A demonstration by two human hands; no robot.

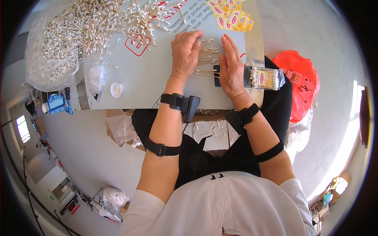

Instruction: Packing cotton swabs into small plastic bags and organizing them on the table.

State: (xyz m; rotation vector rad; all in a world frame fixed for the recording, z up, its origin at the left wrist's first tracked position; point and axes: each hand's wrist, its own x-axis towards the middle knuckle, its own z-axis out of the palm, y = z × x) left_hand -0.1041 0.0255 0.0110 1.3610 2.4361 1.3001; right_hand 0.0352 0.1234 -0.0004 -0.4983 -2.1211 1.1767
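Note:
Several wooden-stick cotton swabs [208,52] lie loosely side by side on the table between my two hands. My left hand [186,53] is cupped at their left ends, fingers bent and thumb a little apart, with no swab seen inside it. On the other side, my right hand [231,67] is open with its fingers stretched out, its palm turned toward the swabs. Beneath my right wrist lies a dark flat strip [247,76], partly hidden. Just right of that wrist is a clear packet of cotton swabs [265,78] with a yellow label.
A large heap of loose swabs [84,29] spills from a clear plastic bag [31,59] at the far left. Yellow cards [235,19] lie at the far right. A small white plastic piece [116,90] sits near the front edge. A red bag [301,78] is beside my leg.

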